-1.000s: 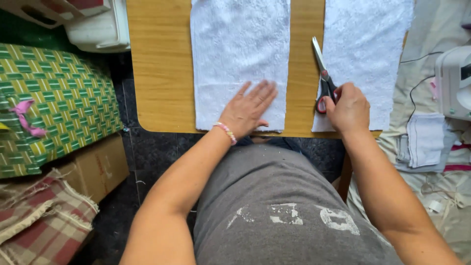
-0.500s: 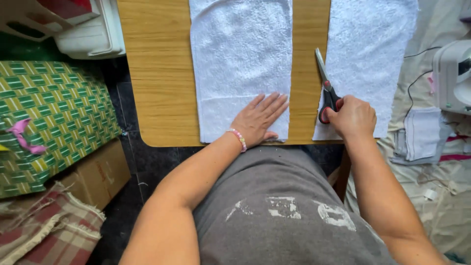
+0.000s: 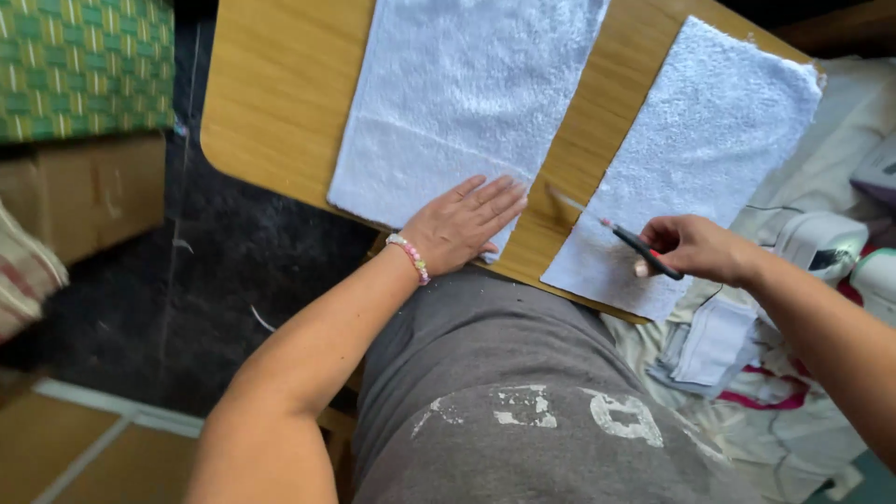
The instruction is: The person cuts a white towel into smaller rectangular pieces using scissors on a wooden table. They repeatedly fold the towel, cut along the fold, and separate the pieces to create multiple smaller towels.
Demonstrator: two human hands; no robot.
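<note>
Cutting of white towel cloth on a wooden table (image 3: pixel 271 103), seen from above. Two pieces of towel lie apart on the table with a bare strip of wood between them: the wide piece (image 3: pixel 457 93) under and beyond the left hand (image 3: pixel 464 224), and the narrow piece (image 3: pixel 691 159) under and beyond the right hand (image 3: pixel 695 247). As far as the view shows, the cut that parts them appears finished, since the gap runs along all of their visible length; no further cut is begun in either piece. The left hand lies open and flat, palm down, pressing the near corner of the wide piece; a beaded bracelet (image 3: pixel 411 259) circles its wrist. The right hand is closed around the handles of the scissors (image 3: pixel 616 231), which are raised a little off the table, tips pointing across the gap toward the left hand.

Compared with the frame half a second earlier, the scissors no longer lie along the edge of the narrow piece pointing away from the body; they have swung sideways and lifted. The left hand keeps its place on the wide piece. The camera has tilted, so the table now runs obliquely.
</note>
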